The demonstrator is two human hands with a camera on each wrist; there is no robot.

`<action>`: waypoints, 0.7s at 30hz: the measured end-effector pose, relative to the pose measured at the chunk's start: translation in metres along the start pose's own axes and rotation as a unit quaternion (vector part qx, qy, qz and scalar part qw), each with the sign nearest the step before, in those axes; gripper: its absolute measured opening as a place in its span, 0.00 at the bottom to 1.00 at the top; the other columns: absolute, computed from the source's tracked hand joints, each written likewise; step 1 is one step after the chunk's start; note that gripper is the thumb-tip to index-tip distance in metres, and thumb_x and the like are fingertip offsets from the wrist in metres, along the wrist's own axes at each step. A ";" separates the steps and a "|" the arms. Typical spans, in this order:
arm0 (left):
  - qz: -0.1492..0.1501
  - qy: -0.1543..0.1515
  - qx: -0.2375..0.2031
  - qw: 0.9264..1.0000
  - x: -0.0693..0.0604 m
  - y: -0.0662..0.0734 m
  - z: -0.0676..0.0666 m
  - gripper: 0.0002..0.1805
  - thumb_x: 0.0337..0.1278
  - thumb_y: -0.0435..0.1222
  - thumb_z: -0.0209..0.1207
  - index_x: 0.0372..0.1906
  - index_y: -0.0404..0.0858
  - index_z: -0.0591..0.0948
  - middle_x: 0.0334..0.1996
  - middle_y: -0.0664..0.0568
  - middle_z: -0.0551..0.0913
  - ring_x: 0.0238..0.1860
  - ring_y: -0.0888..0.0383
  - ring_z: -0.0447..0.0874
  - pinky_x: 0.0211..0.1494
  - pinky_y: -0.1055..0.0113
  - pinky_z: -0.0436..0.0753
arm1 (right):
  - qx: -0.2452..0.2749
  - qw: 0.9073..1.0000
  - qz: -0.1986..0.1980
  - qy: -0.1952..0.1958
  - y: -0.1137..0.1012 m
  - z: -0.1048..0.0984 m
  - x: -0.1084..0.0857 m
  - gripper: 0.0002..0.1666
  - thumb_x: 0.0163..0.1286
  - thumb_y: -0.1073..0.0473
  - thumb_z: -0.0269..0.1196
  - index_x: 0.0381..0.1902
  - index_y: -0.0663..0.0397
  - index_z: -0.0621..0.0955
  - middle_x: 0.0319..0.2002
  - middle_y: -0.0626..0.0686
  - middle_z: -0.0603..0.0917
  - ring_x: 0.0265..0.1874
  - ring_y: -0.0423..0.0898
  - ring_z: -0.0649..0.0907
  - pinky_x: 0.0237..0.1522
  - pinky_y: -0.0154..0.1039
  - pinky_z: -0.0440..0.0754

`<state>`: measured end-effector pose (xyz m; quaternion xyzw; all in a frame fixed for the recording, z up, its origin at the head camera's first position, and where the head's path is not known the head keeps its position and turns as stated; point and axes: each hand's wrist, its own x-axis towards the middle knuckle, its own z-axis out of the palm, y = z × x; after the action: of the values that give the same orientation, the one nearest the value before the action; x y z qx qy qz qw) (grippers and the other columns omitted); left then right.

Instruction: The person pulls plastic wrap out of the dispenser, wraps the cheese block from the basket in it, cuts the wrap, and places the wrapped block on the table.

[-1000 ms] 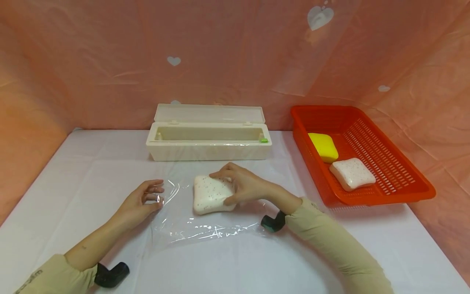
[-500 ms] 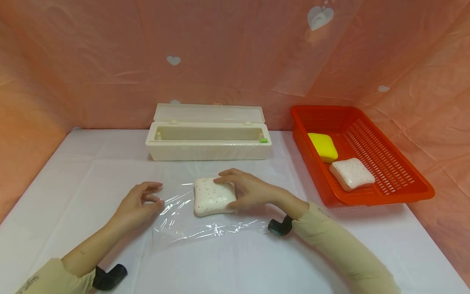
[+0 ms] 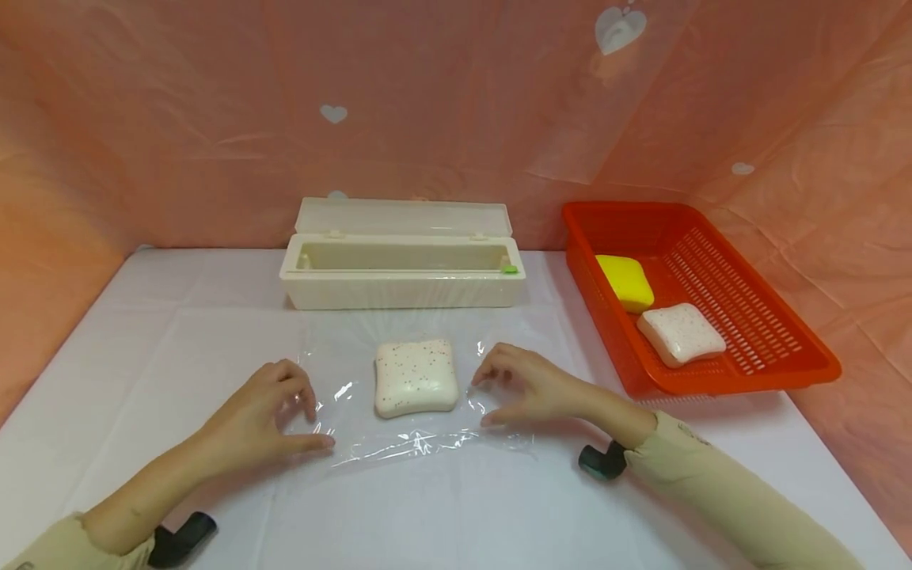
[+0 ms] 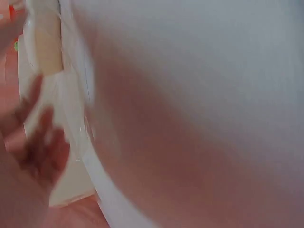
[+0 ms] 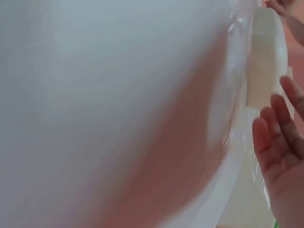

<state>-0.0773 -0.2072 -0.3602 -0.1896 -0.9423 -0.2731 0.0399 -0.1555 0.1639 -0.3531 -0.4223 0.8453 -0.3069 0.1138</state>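
Observation:
A white, dark-speckled, pillow-shaped square block (image 3: pixel 416 378) lies flat on a sheet of clear cling film (image 3: pixel 378 448) on the table. To its left, my left hand (image 3: pixel 260 419) hovers by the film's left edge, thumb and fingers spread apart. My right hand (image 3: pixel 537 388) is on the other side, just off the block, with loosely bent fingers over the film. Whether either hand touches the film is hard to tell. Both wrist views show the block's side, in the left one the block (image 4: pixel 45 38) and in the right one the block (image 5: pixel 266 57), with nothing held.
Behind the film stands a cream cling film dispenser (image 3: pixel 402 294) with its lid (image 3: pixel 402 218) raised and a green slider (image 3: pixel 509 269) at its right end. A red basket (image 3: pixel 598 332) at right contains a yellow block (image 3: pixel 627 283) and another speckled white block (image 3: pixel 682 334).
My right hand has let go of the speckled block and drawn back to the right. My left hand has shifted slightly down and its thumb and fingers have spread wider.

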 end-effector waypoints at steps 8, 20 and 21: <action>0.110 -0.096 0.008 0.989 -0.010 0.005 0.001 0.24 0.29 0.63 0.71 0.23 0.59 0.69 0.29 0.69 0.63 0.32 0.72 0.62 0.33 0.78 0.64 | 0.029 0.998 0.015 -0.054 0.007 -0.002 -0.026 0.21 0.53 0.46 0.74 0.38 0.46 0.78 0.36 0.42 0.80 0.38 0.39 0.78 0.45 0.32 0.79; 0.183 -0.114 -0.018 0.976 -0.016 -0.009 0.004 0.16 0.44 0.42 0.72 0.26 0.60 0.73 0.30 0.72 0.68 0.35 0.74 0.67 0.36 0.76 0.69 | 0.045 0.996 -0.016 -0.075 0.017 0.000 -0.038 0.05 0.61 0.56 0.69 0.33 0.47 0.81 0.28 0.43 0.79 0.30 0.38 0.76 0.33 0.29 0.78; 0.185 -0.112 -0.021 0.976 -0.016 -0.010 0.004 0.16 0.45 0.41 0.71 0.26 0.60 0.73 0.30 0.73 0.69 0.35 0.74 0.68 0.37 0.76 0.70 | 0.047 0.996 -0.021 -0.075 0.018 0.000 -0.039 0.04 0.61 0.57 0.68 0.32 0.47 0.82 0.28 0.43 0.79 0.29 0.38 0.76 0.33 0.29 0.78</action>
<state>-0.0667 -0.2184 -0.3716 -0.3911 -0.8833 -0.2578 -0.0197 -0.1433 0.2022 -0.3670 -0.4558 0.8099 -0.3165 0.1902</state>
